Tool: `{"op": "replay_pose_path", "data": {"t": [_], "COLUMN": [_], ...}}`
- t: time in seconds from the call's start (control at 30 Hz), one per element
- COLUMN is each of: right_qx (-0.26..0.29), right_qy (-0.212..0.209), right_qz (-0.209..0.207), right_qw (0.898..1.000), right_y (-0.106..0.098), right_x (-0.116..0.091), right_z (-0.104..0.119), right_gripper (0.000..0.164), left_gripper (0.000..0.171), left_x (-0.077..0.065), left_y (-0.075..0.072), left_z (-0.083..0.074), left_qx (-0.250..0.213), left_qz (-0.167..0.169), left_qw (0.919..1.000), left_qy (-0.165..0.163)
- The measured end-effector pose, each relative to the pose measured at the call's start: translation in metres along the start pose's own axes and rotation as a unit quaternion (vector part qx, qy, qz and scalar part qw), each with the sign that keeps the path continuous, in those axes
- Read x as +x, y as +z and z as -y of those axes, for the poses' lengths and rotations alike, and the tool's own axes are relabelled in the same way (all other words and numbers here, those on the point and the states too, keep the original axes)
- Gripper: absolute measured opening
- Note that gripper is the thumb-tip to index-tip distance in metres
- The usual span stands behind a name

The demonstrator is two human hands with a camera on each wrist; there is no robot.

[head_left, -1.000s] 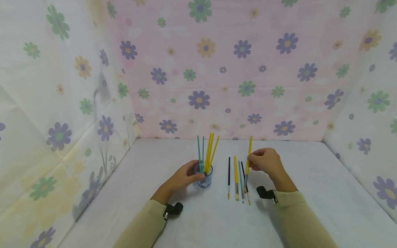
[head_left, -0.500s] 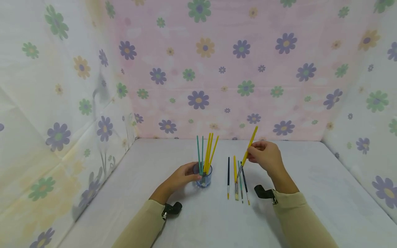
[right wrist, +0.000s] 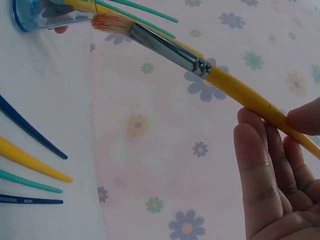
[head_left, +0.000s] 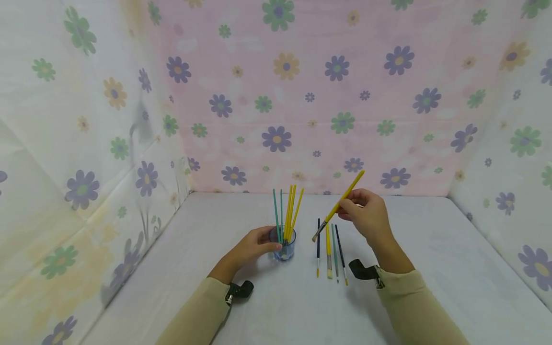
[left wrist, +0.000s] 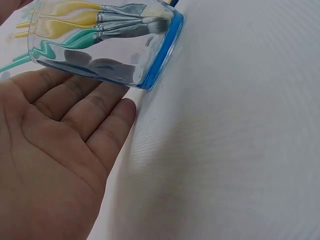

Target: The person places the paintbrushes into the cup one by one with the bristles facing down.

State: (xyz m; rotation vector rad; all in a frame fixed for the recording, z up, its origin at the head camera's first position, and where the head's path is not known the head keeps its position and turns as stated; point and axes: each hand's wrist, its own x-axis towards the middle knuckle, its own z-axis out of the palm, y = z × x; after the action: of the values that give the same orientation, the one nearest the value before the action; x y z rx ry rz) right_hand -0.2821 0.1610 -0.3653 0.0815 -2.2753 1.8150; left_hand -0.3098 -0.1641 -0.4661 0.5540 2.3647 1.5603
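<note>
In the head view my right hand [head_left: 366, 215] pinches a yellow paintbrush [head_left: 347, 194] by its handle. The brush slants, bristles down to the left, over the brushes on the table. Its reddish bristles [right wrist: 112, 24] and silver ferrule show up close in the right wrist view. My left hand [head_left: 254, 247] grips a clear glass [head_left: 288, 251] with a blue base, thumb in front and fingers around the far side. Inside stand several yellow brushes [head_left: 295, 208] and two teal brushes [head_left: 276, 211], bristles down; their tips [left wrist: 157, 22] show through the glass.
To the right of the glass lie a dark blue brush [head_left: 318, 256], a yellow brush [head_left: 329, 254], a teal brush [head_left: 335, 254] and another dark blue brush [head_left: 341, 256], side by side. Flowered cloth [head_left: 310, 129] encloses the white table [head_left: 280, 306] at back and sides.
The right hand has lifted the yellow paintbrush off the row and tilted it, its bristles swinging left toward the glass. The left hand stays at the glass.
</note>
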Motion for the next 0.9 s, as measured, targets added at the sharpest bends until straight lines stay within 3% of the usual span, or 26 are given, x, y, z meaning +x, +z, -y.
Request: {"op": "replay_pose_path", "data": {"t": [0.27, 0.9], "right_qx": [0.009, 0.030], "right_qy": [-0.014, -0.054], "right_qz": [-0.005, 0.036], "right_qw": [1.000, 0.997], "right_y": [0.009, 0.027], "right_x": [-0.004, -0.014], "right_z": [0.003, 0.008], "right_gripper": [0.031, 0.024], "left_gripper": [0.066, 0.067], "left_x": [-0.001, 0.000], "left_y": [0.001, 0.000], "left_z": [0.000, 0.001], "left_qx": [-0.003, -0.003], "left_qz": [0.000, 0.008], "left_qw": [1.0000, 1.0000], "left_qy": [0.000, 0.001]}}
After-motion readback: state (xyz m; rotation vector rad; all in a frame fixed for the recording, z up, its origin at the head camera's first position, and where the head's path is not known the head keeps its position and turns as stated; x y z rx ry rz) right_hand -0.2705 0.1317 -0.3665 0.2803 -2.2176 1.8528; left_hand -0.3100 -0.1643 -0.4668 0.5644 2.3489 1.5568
